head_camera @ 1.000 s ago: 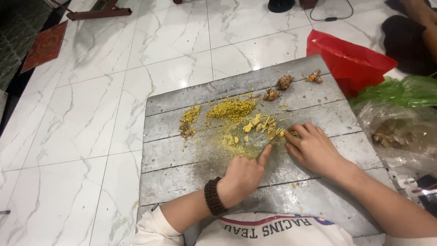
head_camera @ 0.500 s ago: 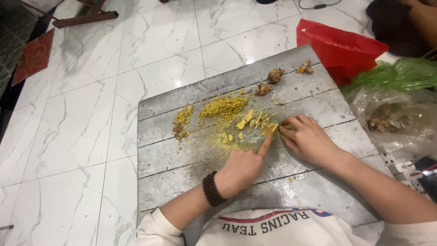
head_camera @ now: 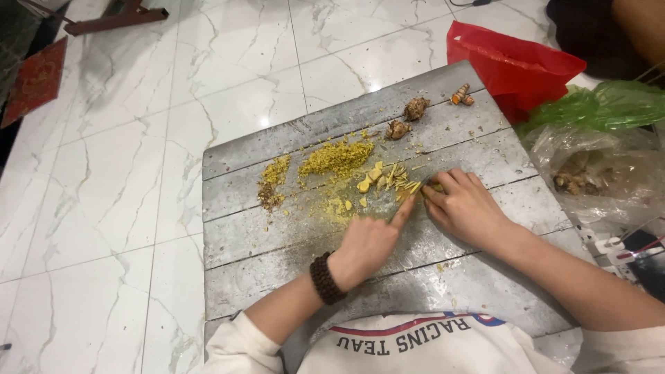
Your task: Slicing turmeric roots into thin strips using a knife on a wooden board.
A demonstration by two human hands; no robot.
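One view only, from the head, looking steeply down and slightly forward over the person's chest at the board [head_camera: 277,228], close in. The board fills the frame's middle; beyond its far edge lies the floor [head_camera: 138,138], and right of it the bags [head_camera: 596,138] crowd the frame's edge.
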